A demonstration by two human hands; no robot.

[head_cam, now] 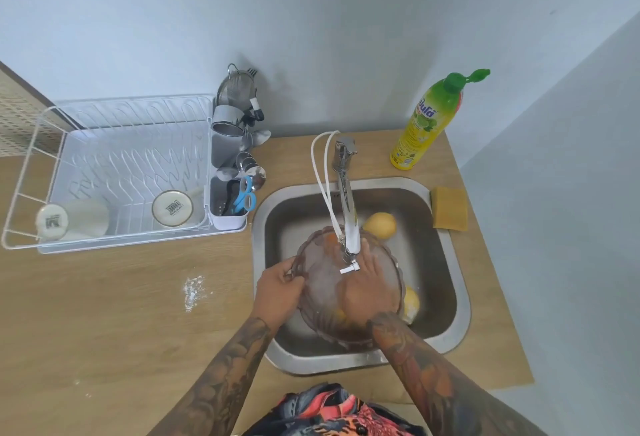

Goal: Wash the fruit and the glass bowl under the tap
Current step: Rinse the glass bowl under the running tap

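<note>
On the wooden counter (104,314), a white dish rack (114,172) at ten o'clock holds two cups with unreadable base marks. The steel sink (446,300) at centre holds the glass bowl (322,283) under the tap (346,207). The left hand (277,292) grips the bowl's nine-o'clock rim; the right hand (367,292) lies flat inside it, fingers straight. Yellow fruit (381,224) sits at the bowl's one o'clock, another at four. The detergent bottle (424,127) at one o'clock bears blurred Thai lettering.

Surface: we see a wooden counter (121,314) holding the sink (460,297).
Left of sink: dish rack (31,158), white powder smear (192,292).
Right of sink: sponge (449,208).
Behind sink: detergent bottle (424,124).
</note>
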